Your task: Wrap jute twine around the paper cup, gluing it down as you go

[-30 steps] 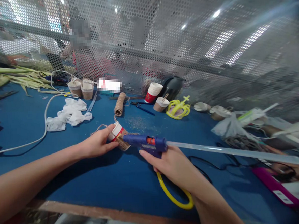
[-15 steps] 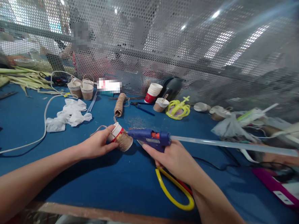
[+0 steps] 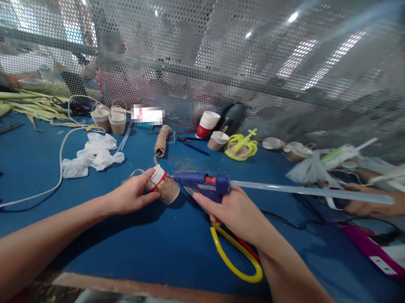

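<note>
Tilted on its side above the blue table, a paper cup (image 3: 168, 190) partly wrapped in twine is gripped at its rim by my left hand (image 3: 138, 191). My right hand (image 3: 238, 209) is closed round a blue hot glue gun (image 3: 204, 182), whose nozzle meets the cup's wrapped side. From the gun's back a long clear glue stick (image 3: 311, 191) sticks out to the right. Scissors with yellow and red handles (image 3: 233, 259) lie under my right hand, their blades partly hidden. Twine runs from the cup to a twine roll (image 3: 162, 141) behind it.
White crumpled plastic (image 3: 99, 153) and a white cable lie left. Pliers (image 3: 193, 145), stacked paper cups (image 3: 207, 123), a twine-wrapped cup (image 3: 218, 140) and a yellow crown (image 3: 241, 145) stand at the back before a mesh panel. At right are a co-worker's hand (image 3: 373, 199) and a purple power strip (image 3: 373, 250).
The cup and my hands have hardly moved; the glue gun stays at the cup's side. At right, the co-worker's hand has shifted slightly and shows more clearly.
</note>
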`<state>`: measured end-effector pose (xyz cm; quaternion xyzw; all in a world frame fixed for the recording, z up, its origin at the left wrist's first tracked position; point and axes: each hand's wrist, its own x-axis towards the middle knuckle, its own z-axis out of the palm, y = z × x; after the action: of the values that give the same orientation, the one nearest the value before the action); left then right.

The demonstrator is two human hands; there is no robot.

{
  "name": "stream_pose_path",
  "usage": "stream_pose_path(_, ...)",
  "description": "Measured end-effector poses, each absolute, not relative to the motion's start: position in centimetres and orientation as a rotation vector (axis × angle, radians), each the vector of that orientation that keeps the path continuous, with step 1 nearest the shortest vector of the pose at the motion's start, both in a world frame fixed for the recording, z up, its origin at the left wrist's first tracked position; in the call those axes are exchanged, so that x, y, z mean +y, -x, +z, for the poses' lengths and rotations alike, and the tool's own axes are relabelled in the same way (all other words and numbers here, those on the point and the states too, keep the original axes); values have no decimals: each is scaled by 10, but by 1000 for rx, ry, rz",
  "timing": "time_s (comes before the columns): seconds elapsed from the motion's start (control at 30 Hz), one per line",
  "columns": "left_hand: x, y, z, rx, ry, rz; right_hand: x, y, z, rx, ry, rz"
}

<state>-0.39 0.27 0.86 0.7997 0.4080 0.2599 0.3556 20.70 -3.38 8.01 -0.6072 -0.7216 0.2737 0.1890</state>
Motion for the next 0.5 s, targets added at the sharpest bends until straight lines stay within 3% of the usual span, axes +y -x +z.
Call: stream_pose_path(0.5, 2, 4, 10, 1124, -2091, 697, -44, -204, 70, -2300, 1589, 471)
